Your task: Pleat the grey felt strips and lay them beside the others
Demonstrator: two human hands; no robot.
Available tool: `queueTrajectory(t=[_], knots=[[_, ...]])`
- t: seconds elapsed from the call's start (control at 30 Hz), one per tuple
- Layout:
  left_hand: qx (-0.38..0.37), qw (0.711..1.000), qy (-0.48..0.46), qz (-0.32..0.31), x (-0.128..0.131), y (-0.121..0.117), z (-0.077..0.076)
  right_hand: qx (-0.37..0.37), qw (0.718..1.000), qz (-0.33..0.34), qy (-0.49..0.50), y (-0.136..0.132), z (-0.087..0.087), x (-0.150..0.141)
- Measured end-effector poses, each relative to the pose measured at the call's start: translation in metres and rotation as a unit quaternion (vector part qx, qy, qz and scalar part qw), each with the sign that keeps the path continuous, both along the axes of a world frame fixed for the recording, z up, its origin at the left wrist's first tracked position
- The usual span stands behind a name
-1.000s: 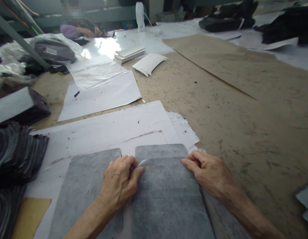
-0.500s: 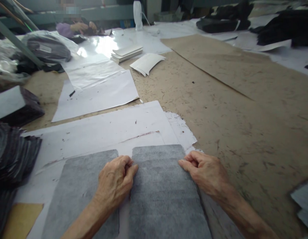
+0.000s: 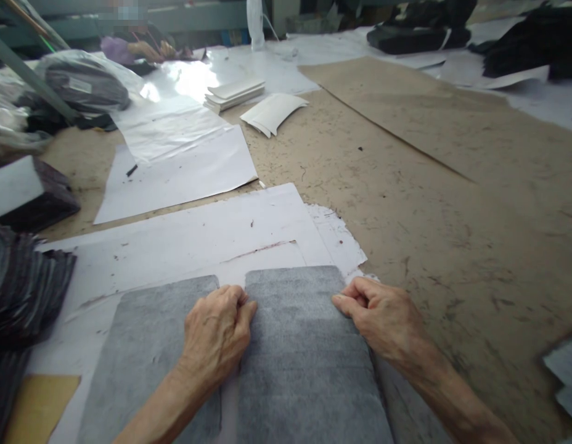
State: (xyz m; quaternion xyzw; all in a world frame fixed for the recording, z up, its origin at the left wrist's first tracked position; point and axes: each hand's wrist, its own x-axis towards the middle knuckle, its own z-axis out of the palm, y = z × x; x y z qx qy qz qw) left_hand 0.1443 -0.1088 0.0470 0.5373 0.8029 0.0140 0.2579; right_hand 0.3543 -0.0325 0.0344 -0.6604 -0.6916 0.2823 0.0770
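A grey fabric panel (image 3: 309, 364) with rounded corners and faint crosswise creases lies in front of me on white paper. Its left edge is pinched between the thumb and curled fingers of my left hand (image 3: 219, 327). On the opposite edge, near the far right corner, my right hand (image 3: 383, 317) pinches the same panel. A second grey fabric panel (image 3: 142, 357) lies flat to the left, partly covered by my left hand and forearm. The near ends of both panels run out of view.
Stacked dark fabric pieces (image 3: 22, 290) stand at the left, beside a yellowish card (image 3: 43, 401). White sheets (image 3: 175, 179) and white card pieces (image 3: 274, 114) lie farther back on the brown table covering (image 3: 429, 234). A person's hands (image 3: 151, 50) are at the far left.
Both hands keep their pinch on the panel's edges and have barely moved. The whole view has shifted slightly.
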Motion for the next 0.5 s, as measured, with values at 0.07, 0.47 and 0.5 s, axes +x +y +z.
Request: queueTrajectory(t=[0.07, 0.47, 0.5], knots=[[0.015, 1.0, 0.011, -0.006, 0.001, -0.002, -0.002, 0.002, 1.0, 0.001, -0.019, 0.001, -0.001, -0.001], [0.298, 0.952, 0.035, -0.07, 0.014, -0.07, 0.014, 0.274, 0.925, 0.263, 0.012, -0.054, 0.016, 0.018], [0.288, 0.953, 0.042, -0.09, 0.021, -0.084, 0.015, 0.278, 0.913, 0.3, 0.0, -0.067, 0.013, 0.018]])
